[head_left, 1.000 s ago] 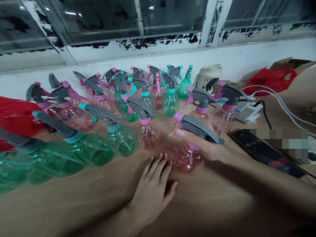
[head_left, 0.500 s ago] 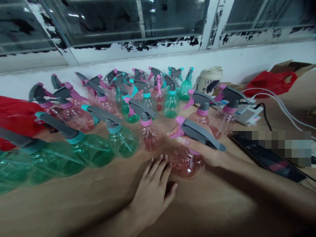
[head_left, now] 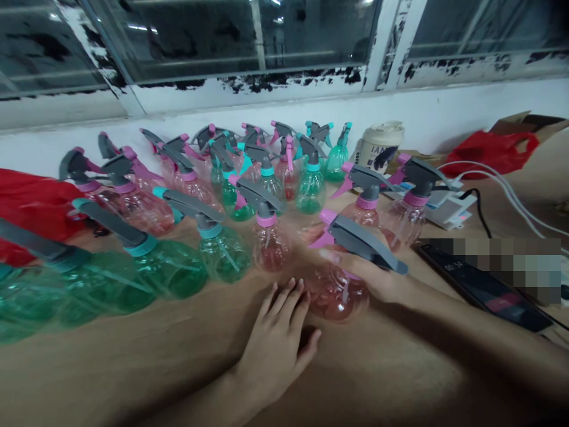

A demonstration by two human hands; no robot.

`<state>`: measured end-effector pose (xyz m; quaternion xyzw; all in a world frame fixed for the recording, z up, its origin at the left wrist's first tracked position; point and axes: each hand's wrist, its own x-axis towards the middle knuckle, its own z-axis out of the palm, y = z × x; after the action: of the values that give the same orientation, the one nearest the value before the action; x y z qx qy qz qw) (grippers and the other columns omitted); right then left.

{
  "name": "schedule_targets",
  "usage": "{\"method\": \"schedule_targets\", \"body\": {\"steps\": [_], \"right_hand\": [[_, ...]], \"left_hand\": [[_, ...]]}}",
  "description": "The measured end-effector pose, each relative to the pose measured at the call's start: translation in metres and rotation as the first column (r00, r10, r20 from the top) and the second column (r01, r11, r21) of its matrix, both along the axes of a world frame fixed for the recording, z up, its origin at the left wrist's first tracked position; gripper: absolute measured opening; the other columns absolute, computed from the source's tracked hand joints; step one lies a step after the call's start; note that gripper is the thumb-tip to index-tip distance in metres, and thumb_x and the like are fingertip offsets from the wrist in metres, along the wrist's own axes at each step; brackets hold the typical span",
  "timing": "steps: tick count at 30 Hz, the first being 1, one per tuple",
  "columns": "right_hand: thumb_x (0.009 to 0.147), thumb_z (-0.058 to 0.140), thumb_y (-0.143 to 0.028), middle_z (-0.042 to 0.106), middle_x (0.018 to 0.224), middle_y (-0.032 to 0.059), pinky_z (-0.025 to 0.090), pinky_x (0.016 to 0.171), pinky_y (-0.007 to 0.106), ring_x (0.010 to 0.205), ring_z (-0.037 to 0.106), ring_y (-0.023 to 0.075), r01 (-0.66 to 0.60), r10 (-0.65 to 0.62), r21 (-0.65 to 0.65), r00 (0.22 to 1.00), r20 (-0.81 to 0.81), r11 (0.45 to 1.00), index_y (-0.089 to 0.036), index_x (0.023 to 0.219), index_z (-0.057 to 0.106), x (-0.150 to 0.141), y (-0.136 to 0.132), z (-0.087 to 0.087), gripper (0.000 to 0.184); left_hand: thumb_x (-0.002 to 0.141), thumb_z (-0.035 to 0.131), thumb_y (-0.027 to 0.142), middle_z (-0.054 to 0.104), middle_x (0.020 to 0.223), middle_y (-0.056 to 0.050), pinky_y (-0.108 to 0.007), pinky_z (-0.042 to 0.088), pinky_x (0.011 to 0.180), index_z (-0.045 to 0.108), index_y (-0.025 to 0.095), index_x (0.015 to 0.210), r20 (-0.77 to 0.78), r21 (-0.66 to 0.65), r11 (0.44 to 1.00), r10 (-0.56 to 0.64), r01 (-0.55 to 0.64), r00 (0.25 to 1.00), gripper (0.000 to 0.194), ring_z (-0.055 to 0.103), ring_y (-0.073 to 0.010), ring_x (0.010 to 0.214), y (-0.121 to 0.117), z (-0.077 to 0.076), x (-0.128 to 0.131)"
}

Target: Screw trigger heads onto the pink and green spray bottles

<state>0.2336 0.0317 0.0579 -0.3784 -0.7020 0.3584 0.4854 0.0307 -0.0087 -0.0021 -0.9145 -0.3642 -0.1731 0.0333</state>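
Observation:
A clear pink spray bottle (head_left: 340, 296) with a grey and pink trigger head stands on the table, and my right hand (head_left: 373, 273) is closed around its neck below the head. Flat on the tabletop beside that bottle's base rests my left hand (head_left: 278, 338), fingers stretched out and nothing in it. Just beyond my hands is another pink spray bottle (head_left: 270, 246). To its left, several green spray bottles (head_left: 224, 255) with teal collars form a row. Part of my right hand's fingers is hidden behind the trigger head.
Further pink and green spray bottles (head_left: 310, 184) crowd toward the wall. A paper cup (head_left: 377, 148), a white power strip (head_left: 448, 207) with cables and a phone (head_left: 484, 284) are at the right. Red plastic bags (head_left: 489, 154) lie at both sides of the wooden table (head_left: 178, 367).
The camera view has shifted very slightly, so the bottles at left appear a little further right. Both hands and the held bottle stay in place.

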Motion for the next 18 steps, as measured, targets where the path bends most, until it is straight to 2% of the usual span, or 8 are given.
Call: {"method": "schedule_targets", "body": {"steps": [5,9,13,18], "right_hand": [[0.084,0.058,-0.028,0.069,0.086,0.0007,0.051,0.084,0.035,0.082,0.066,0.0176,0.003,-0.003,-0.034,1.000,-0.013,0.999,-0.025,0.092,0.067,0.003,0.001,-0.004,0.013],[0.083,0.060,-0.024,0.070,0.091,-0.0007,0.051,0.084,0.032,0.086,0.066,0.0169,-0.008,0.008,0.022,1.000,0.001,1.000,-0.025,0.087,0.066,0.001,0.000,0.002,0.008],[0.084,0.058,-0.026,0.069,0.091,0.0006,0.050,0.081,0.034,0.085,0.065,0.0174,0.017,-0.018,0.061,0.999,0.028,0.998,-0.024,0.092,0.065,-0.001,-0.001,0.009,0.011],[0.083,0.060,-0.025,0.066,0.082,-0.0004,0.049,0.072,0.031,0.075,0.062,0.0155,0.039,-0.042,0.063,0.998,0.045,0.997,-0.023,0.087,0.065,0.002,0.000,0.006,0.006]], "left_hand": [[0.090,0.047,0.037,0.048,0.135,-0.014,-0.048,0.033,0.103,0.050,0.008,0.125,-0.007,-0.011,1.000,-0.004,0.004,1.000,0.045,0.041,-0.0263,0.126,0.000,0.002,0.000],[0.090,0.047,0.038,0.048,0.135,-0.013,-0.047,0.032,0.104,0.049,0.009,0.125,-0.024,-0.018,1.000,0.001,-0.002,1.000,0.045,0.041,-0.0256,0.126,0.000,0.001,0.000],[0.091,0.046,0.038,0.049,0.134,-0.013,-0.046,0.033,0.104,0.049,0.009,0.125,-0.028,-0.009,1.000,0.002,-0.002,1.000,0.045,0.042,-0.0254,0.126,0.000,0.001,-0.001],[0.090,0.047,0.037,0.049,0.134,-0.014,-0.047,0.033,0.104,0.050,0.009,0.124,-0.011,-0.016,1.000,0.006,-0.006,1.000,0.044,0.042,-0.0261,0.125,0.000,0.000,0.000]]}}
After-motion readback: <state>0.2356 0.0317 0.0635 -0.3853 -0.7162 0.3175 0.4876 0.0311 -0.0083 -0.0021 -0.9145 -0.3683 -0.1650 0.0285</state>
